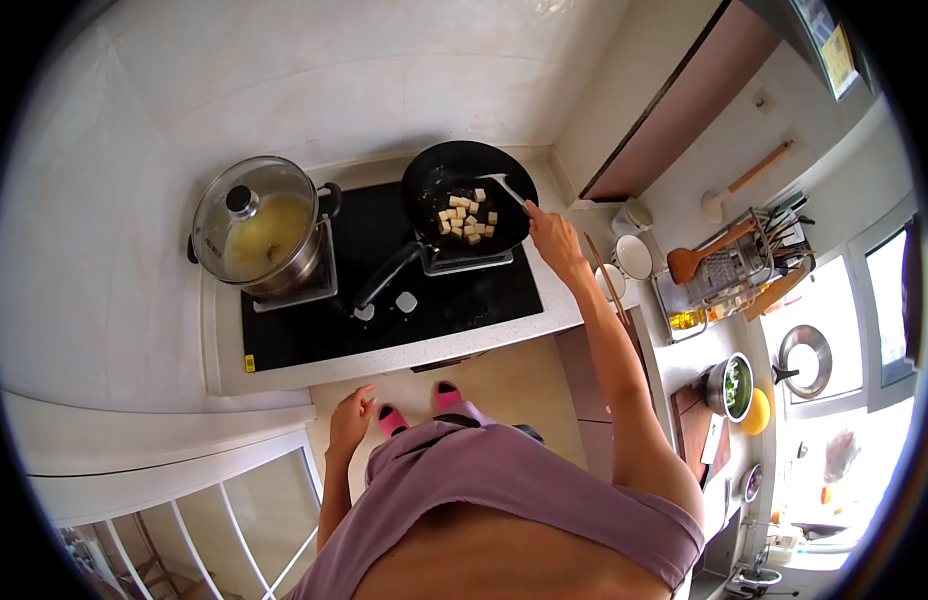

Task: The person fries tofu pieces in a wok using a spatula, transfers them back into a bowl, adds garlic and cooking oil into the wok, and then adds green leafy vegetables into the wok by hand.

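Note:
My right hand (554, 240) is wrapped round the handle of a spatula (505, 184), its head resting inside a black frying pan (429, 178). Pale cubes that look like tofu (467, 214) lie loose in the middle of the pan. The pan sits on the right burner, its black handle (389, 273) pointing toward me and to the left. My left hand (352, 420) hangs by my side in front of the counter, fingers loosely bent and apart, holding nothing.
On the left burner stands a lidded pot (259, 228) with yellowish liquid inside. Chopsticks (606, 275) and white bowls (633, 257) are right of the stove. Farther along are a utensil rack (729, 265), a metal bowl of greens (730, 387) and a cutting board (696, 425).

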Tool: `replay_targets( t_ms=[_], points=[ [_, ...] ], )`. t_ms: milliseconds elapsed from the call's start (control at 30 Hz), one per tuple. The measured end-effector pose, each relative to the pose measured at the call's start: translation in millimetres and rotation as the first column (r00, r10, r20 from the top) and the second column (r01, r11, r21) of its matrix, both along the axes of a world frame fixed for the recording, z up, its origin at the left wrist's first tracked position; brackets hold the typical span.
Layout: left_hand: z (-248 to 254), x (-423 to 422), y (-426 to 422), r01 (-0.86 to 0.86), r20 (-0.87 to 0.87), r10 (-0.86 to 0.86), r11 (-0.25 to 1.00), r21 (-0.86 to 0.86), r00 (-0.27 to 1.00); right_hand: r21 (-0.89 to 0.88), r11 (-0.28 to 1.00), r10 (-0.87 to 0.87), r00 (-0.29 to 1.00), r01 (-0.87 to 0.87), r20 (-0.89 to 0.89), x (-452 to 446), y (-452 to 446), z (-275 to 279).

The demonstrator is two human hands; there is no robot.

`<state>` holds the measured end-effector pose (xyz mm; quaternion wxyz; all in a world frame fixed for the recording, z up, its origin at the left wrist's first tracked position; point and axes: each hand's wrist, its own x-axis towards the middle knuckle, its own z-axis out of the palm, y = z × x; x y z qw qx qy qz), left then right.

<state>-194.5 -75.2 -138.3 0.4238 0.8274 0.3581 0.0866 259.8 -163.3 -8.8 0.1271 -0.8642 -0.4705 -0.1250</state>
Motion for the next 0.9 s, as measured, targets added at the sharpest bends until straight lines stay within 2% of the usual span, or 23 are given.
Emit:
replay_targets(
  t_ms=[200, 267, 300, 367, 467, 567, 767, 900],
  points=[
    [-8, -4, 0, 0.032, -0.007, -0.032, 0.999, 0.039, 0.999, 0.072, 0.993, 0.097, 0.993, -0.092, -0.069, 11, 6, -5],
    [-8, -4, 2, 0.061, 0.012, -0.062, 0.996, 0.06, 0.998, -0.099, 0.993, 0.056, 0.988, -0.071, -0.141, 19, 8, -4],
    [-7, -4, 3, 0.059, 0.011, -0.06, 0.996, 0.06, 0.998, -0.099, 0.993, 0.058, 0.988, -0.072, -0.142, 17, 4, 2],
    [-6, -3, 4, 0.047, -0.009, -0.046, 0.996, 0.075, 0.999, -0.129, 0.982, 0.127, 0.988, -0.138, -0.089, 5, -13, 29],
    [-4, -1, 5, 0.017, -0.035, -0.015, 0.999, 0.032, 0.999, -0.184, 0.973, 0.129, 0.99, -0.139, -0.065, -1, -42, 46],
    [1, 4, 3, 0.03, -0.038, -0.029, 0.999, 0.024, 0.999, -0.253, 0.958, 0.131, 0.99, -0.138, -0.046, -3, -63, 52],
    [-2, 9, 5, 0.114, 0.003, -0.115, 0.989, 0.089, 0.993, -0.247, 0.965, 0.095, 0.995, -0.09, 0.01, -13, -69, 66],
    [1, 13, 7, 0.103, 0.002, -0.104, 0.992, 0.074, 0.995, -0.292, 0.953, 0.088, 0.996, -0.078, 0.02, -3, -58, 51]
  ],
)
